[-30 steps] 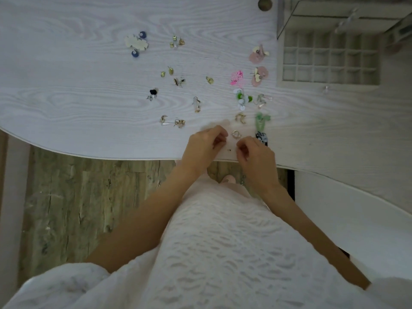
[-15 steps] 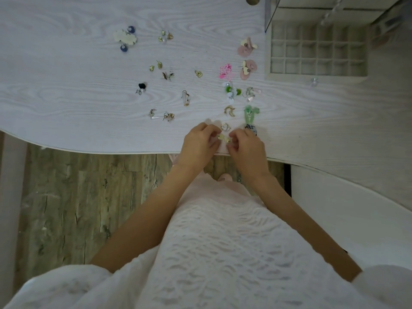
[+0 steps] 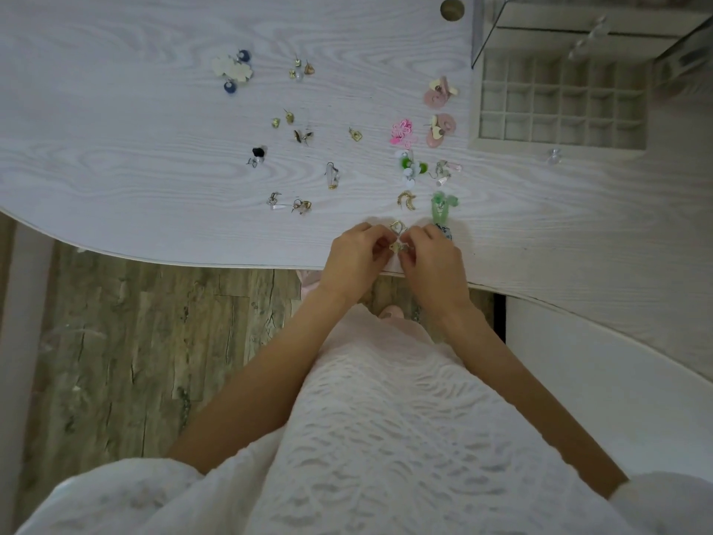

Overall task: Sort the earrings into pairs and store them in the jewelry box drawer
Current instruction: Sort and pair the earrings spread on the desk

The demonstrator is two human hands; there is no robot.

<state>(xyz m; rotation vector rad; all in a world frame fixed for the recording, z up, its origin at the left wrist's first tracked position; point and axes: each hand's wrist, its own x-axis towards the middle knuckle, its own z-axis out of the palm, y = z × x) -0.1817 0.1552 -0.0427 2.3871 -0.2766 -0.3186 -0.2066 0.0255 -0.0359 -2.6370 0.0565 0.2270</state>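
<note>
A: Near the table's front edge, item one: small gold-coloured earring (image 3: pixel 397 247), pinched between both hands, just over the white wood-grain tabletop (image 3: pixel 115 156).

B: Hands?

A: Left hand (image 3: pixel 357 256) at 9 o'clock of the earring, fingers curled, tips pinching it. Right hand (image 3: pixel 434 260) at 3 o'clock, fingers curled likewise, tips on the same piece.

B: Its nearest neighbour?

A: Gold heart-shaped earring (image 3: pixel 397 227), lying at 12 o'clock, just beside the fingertips. Whether it touches them, cannot tell.

B: Further out?

A: At 12 o'clock again, gold crescent earrings (image 3: pixel 407 200). At 1 o'clock, pale green long earrings (image 3: pixel 441 207), with a dark patterned earring (image 3: pixel 445 231) partly hidden behind the right hand. Beyond those, a green-and-white bead cluster (image 3: pixel 411 169), bright pink openwork earrings (image 3: pixel 403 132), and two dusty-pink round earrings with cream hearts (image 3: pixel 441 112).

B: The left lot?

A: At 10 to 11 o'clock, scattered small gold and clear pieces; a black stud (image 3: pixel 259 152); farthest, cream flower earrings with blue beads (image 3: pixel 232 69).

B: Storage?

A: Cream jewelry box drawer with a grid of square compartments (image 3: pixel 559 110), pulled out, well apart at 2 o'clock. Compartment contents too dim to tell.
</note>
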